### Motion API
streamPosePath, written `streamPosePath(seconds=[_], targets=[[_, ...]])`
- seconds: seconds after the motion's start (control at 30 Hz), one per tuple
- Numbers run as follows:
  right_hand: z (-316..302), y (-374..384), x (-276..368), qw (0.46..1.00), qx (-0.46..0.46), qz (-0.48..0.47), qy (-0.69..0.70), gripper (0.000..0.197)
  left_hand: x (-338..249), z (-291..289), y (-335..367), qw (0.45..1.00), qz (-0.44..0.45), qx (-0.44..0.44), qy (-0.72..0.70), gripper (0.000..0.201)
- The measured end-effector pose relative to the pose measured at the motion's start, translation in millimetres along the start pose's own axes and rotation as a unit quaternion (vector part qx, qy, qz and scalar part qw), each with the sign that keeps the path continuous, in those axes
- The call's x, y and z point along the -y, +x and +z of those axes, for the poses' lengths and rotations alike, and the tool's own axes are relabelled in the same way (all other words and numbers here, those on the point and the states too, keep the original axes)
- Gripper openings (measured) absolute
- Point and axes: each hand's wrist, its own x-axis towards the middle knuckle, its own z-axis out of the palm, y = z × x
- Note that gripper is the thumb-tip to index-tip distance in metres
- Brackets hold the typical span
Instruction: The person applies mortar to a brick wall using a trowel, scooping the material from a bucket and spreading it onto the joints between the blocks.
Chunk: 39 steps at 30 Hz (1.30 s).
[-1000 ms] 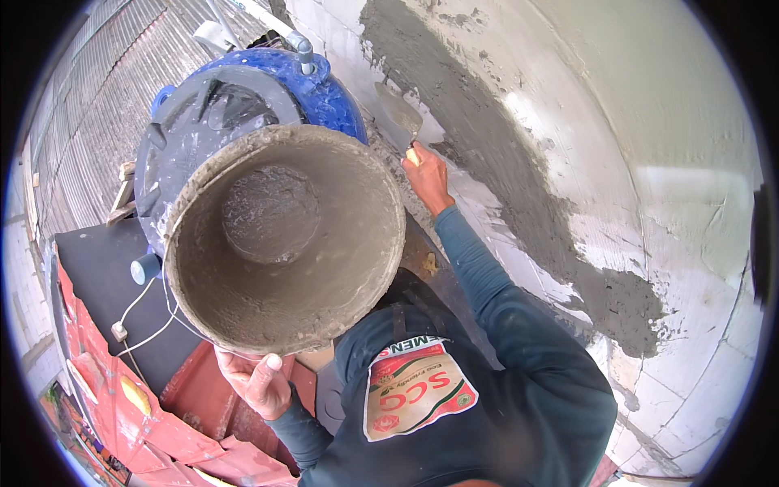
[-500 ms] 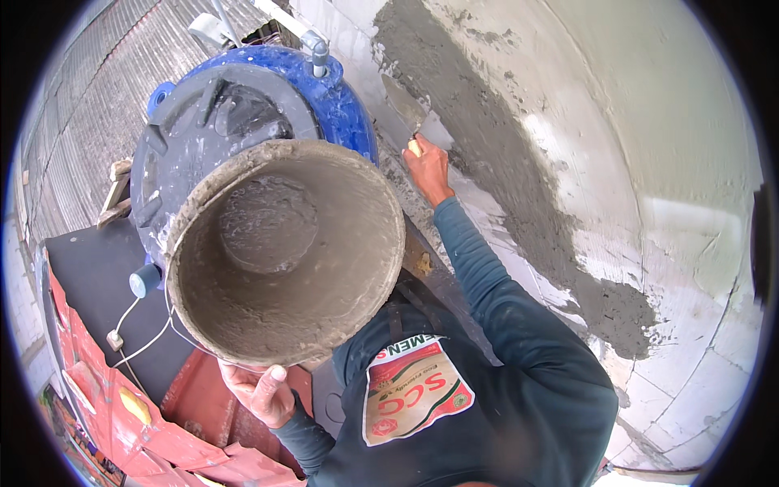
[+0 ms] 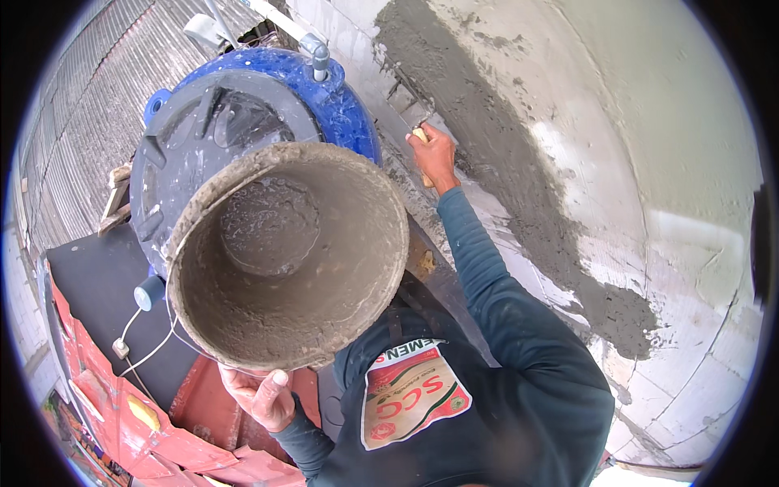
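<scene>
A mortar-caked bucket (image 3: 349,268) has its wide mouth facing me, with wet grey mortar (image 3: 272,227) at its bottom. My left hand (image 3: 258,398) grips it at the near edge, thumb in sight and fingertips partly hidden. Over by the wall, my right hand (image 3: 438,158) is closed round the wooden handle of a trowel (image 3: 419,135). The trowel's blade is turned nearly edge-on, close to the left border of a dark wet mortar band (image 3: 519,187) on the wall.
Behind the bucket stands a blue water tank (image 3: 345,109) with a dark grey lid (image 3: 235,89) and a pale pipe (image 3: 280,20). A float with white cord (image 3: 149,293) hangs beside it. Red metal sheets (image 3: 122,406) lie lower left; corrugated roofing (image 3: 89,105) spreads upper left.
My right hand has shifted slightly right and turned, so more of the trowel handle shows and the blade has tipped from flat to edge-on. The left hand keeps its hold on the bucket.
</scene>
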Motion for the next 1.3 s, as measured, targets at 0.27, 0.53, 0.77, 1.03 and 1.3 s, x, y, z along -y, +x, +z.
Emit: streamPosePath(seconds=[0.27, 0.53, 0.77, 1.03, 1.3], targets=[[-22.1, 1.0, 25.5, 0.969, 0.036, 0.132, 0.206, 0.058, -5.6, 5.9, 4.2, 1.0, 0.008, -0.009, 0.013, 0.082], [-48.0, 3.2, 27.4, 0.964, 0.066, 0.155, 0.208, 0.059, -15.5, 10.2, 12.2, 1.0, -0.009, -0.012, 0.023, 0.081], [-62.4, -4.7, 25.9, 0.962, 0.068, 0.165, 0.208, 0.057, -20.6, 7.8, 20.0, 0.999, -0.025, 0.012, 0.019, 0.075], [-73.4, -36.5, 17.8, 0.971, 0.033, 0.142, 0.188, 0.057, -19.7, 3.3, 20.7, 0.999, -0.03, 0.034, 0.008, 0.074], [-5.5, -8.9, 11.0, 0.998, 0.01, -0.042, -0.053, 0.047, -20.4, 5.2, 30.4, 0.998, -0.014, 0.067, 0.009, 0.072]])
